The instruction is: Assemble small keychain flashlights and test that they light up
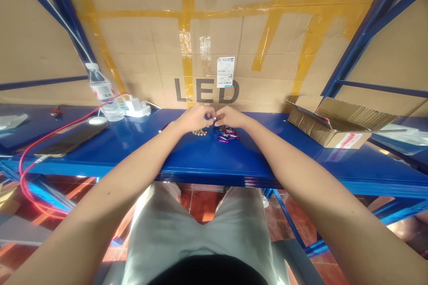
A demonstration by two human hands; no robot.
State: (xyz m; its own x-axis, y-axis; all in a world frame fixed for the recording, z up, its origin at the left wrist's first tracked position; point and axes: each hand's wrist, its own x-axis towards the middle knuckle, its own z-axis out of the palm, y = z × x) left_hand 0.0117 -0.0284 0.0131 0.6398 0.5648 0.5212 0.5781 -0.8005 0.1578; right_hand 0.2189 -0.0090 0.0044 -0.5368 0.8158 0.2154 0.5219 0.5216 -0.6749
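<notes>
My left hand (198, 117) and my right hand (232, 117) meet over the blue shelf, fingertips close together. In the curled fingers of my left hand is a small dark blue item (208, 117) with a bright silvery bit at its end; its kind is too small to make out. The fingers of my right hand are pinched at that silvery end, and what they grip is hidden. A small pile of brass-coloured metal pieces (200, 132) lies just below my left hand. Below my right hand rests a cluster of purple carabiners (228, 135) with metal parts.
An open cardboard box (346, 139) stands at the right of the shelf (214, 160). To the left are a water bottle (106, 98), a white power strip (138, 109), a phone (72, 140) and a red cable (25, 160). A large cardboard sheet (143, 53) rises behind.
</notes>
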